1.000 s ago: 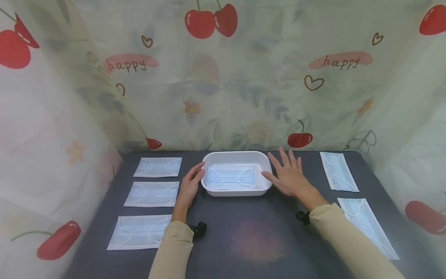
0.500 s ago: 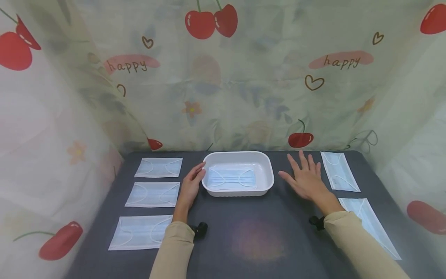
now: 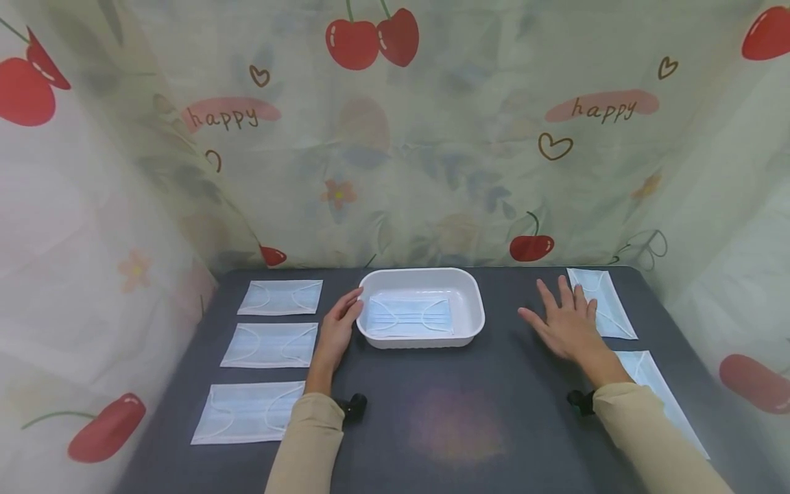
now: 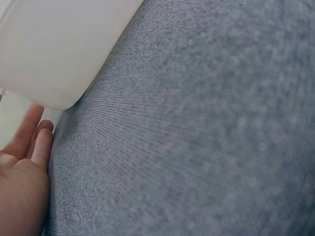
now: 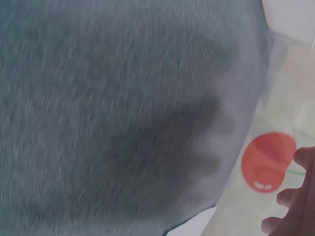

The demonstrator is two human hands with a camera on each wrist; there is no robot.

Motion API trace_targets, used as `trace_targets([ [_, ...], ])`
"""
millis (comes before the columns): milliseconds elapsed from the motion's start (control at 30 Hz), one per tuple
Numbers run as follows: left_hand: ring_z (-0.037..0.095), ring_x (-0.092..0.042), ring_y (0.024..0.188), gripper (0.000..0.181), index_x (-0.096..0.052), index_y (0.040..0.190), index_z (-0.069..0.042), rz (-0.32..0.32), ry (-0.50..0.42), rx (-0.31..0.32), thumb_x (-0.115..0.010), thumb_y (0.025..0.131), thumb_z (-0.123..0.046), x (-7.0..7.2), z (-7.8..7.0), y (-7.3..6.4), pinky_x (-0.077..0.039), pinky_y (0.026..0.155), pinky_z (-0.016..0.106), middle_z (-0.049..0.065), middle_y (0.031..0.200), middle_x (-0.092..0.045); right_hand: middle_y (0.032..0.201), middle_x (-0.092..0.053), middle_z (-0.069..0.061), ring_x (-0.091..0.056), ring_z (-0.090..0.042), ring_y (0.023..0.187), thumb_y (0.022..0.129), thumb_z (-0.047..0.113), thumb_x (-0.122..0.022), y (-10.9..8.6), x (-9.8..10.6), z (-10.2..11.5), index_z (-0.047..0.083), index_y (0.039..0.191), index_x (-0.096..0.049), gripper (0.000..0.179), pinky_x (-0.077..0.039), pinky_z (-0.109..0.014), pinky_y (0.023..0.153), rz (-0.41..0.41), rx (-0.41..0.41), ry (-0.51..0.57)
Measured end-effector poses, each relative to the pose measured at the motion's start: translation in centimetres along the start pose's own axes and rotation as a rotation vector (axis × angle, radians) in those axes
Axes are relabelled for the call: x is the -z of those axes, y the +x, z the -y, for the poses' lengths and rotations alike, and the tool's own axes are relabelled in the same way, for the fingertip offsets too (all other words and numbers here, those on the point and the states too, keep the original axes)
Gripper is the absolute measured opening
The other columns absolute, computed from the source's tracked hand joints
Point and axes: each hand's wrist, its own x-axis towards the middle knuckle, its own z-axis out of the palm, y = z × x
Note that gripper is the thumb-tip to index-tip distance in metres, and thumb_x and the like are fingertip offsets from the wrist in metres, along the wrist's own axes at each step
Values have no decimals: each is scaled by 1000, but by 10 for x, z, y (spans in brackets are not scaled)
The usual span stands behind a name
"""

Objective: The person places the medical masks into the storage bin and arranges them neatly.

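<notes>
- Covering the back and both sides, a pale cloth (image 3: pixel 420 178) carries printed red cherries (image 3: pixel 352 44), brown hearts and flowers; the word "happy" (image 3: pixel 603 110) can be read on it two times, each on a pink patch.
- Standing before this cloth is the dark grey desk (image 3: pixel 494 446).
- Sitting at the far edge of the desk, between the two hands, is a white tray (image 3: pixel 420 344), glossy, with rounded corners and a raised rim.
- Lying flat inside the tray is one mask (image 3: pixel 410 316), light blue and pleated, with two white ear loops resting over it.
- Lying at the left side are three similar masks (image 3: pixel 268 345), in a column, their long sides running left to right.
- Lying at the right side are two more masks, the far one (image 3: pixel 614 312) and the near one (image 3: pixel 649 376), both pointing away from the person and slightly slanted; the right arm covers part of the near one.
- Touching the tray's left end is the left hand (image 3: pixel 336 331), with fingers nearly straight.
- Holding nothing, the right hand (image 3: pixel 569 322) has its fingers spread, beside the far right mask and partly in front of it, well apart from the tray.
</notes>
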Motion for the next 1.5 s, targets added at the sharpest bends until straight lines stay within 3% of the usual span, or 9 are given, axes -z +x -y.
trace_targets([
  [67, 23, -47, 144, 37, -60, 140, -35, -12, 1, -10, -59, 103, -42, -1, 11, 7, -34, 123, 49, 1, 151, -55, 166, -2, -36, -1, -64, 149, 96, 79, -31, 0, 1, -6, 12, 164, -13, 96, 1, -81, 115, -8, -7, -1],
  [333, 23, -48, 143, 39, -60, 140, -33, -17, 8, -20, -60, 102, -41, -1, 11, 8, -34, 123, 49, 3, 150, -56, 164, -2, -38, -1, -66, 147, 97, 77, -31, -3, 5, -30, 10, 164, -11, 96, -1, -82, 113, 7, -22, -10],
  [567, 23, -46, 145, 37, -60, 139, -38, -5, 7, 6, -58, 103, -43, 0, 10, 6, -32, 124, 50, -1, 152, -54, 161, -8, -42, -7, -69, 144, 98, 76, -29, -4, 6, -52, 7, 162, -13, 95, -7, -83, 112, -7, -34, -35],
  [1067, 22, -47, 144, 38, -60, 139, -37, -5, 8, 1, -59, 102, -44, 0, 12, 7, -33, 124, 49, 0, 150, -55, 153, -10, -51, -12, -76, 136, 101, 71, -30, -10, 10, -89, -8, 157, -16, 98, -15, -82, 111, 13, -127, -7],
  [1333, 23, -46, 145, 38, -59, 140, -37, -1, 3, 9, -59, 102, -44, 0, 12, 7, -31, 125, 50, -1, 152, -54, 149, -11, -52, -18, -76, 131, 103, 64, -37, -13, 12, -105, -8, 157, -10, 95, -26, -82, 105, 20, -225, 59],
  [1500, 23, -48, 143, 39, -60, 140, -35, -6, -2, -18, -60, 102, -42, 0, 12, 8, -34, 123, 49, 2, 150, -56, 151, -11, -49, -22, -72, 132, 102, 52, -51, -13, 12, -108, -6, 159, -2, 94, -31, -81, 104, 54, -317, 106],
])
